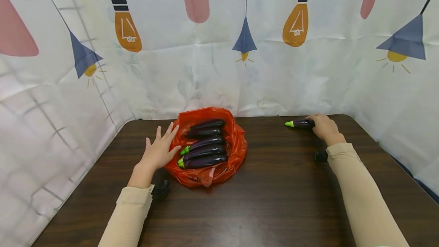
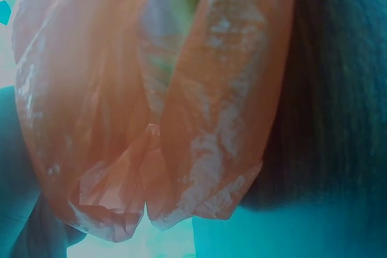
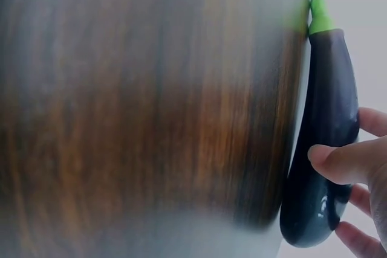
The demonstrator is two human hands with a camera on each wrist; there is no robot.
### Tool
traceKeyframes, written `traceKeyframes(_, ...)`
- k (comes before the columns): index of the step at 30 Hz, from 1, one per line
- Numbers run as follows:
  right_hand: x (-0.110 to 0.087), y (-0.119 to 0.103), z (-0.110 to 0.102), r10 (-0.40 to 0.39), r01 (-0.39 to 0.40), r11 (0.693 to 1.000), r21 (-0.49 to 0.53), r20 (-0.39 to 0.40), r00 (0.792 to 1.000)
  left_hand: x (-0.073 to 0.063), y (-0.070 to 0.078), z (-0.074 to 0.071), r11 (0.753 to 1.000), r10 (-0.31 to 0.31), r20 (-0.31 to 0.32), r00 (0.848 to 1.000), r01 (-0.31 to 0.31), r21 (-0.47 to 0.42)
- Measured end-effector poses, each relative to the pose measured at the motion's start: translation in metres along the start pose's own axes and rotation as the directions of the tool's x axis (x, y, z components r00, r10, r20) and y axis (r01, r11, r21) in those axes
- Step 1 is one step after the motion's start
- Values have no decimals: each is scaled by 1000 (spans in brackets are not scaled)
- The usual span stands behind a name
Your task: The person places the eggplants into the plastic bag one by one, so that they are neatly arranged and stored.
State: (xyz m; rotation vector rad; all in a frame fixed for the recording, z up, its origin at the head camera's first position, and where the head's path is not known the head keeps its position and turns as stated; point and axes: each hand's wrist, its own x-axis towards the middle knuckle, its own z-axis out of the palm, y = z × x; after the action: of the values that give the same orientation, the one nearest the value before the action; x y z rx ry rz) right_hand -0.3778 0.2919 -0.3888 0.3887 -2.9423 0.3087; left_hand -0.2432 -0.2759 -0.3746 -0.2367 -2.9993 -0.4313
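Note:
A red plastic bag [image 1: 240, 148] sits left of the table's middle with its mouth spread wide. Inside it several dark purple eggplants [image 1: 205, 151] lie side by side, some with green stems showing to the left. My left hand [image 1: 159, 154] has its fingers spread at the bag's left rim; the fingertips touch or nearly touch the plastic. Close up in the left wrist view, the crinkled bag [image 2: 224, 107] hides that hand's fingers. At the far right of the table my right hand [image 1: 324, 127] grips a single eggplant [image 3: 329, 89], thumb on one side and fingers on the other, its green stem pointing left.
The dark wooden table [image 1: 267, 201] ends at a white cloth backdrop [image 1: 212, 75] printed with lamps and bulbs. Black wrist-worn devices, such as the one by the right sleeve [image 1: 320, 156], sit low over the tabletop.

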Motion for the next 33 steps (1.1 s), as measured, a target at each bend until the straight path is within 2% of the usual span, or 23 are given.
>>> traceKeyframes(10, -3, 2, -2, -1, 0, 1000, -28, -18, 1000, 0, 0, 0, 1000, 0, 4, 1000, 0, -12)
traceKeyframes(22, -12, 7, -4, -44, 43, 998, -37, -38, 998, 0, 0, 1, 1000, 4, 7, 1000, -4, -6)
traceKeyframes(33, -18, 4, -16, -62, 60, 997, -41, -37, 997, 2, -1, 0, 1000, 3, 2, 1000, -3, -7)
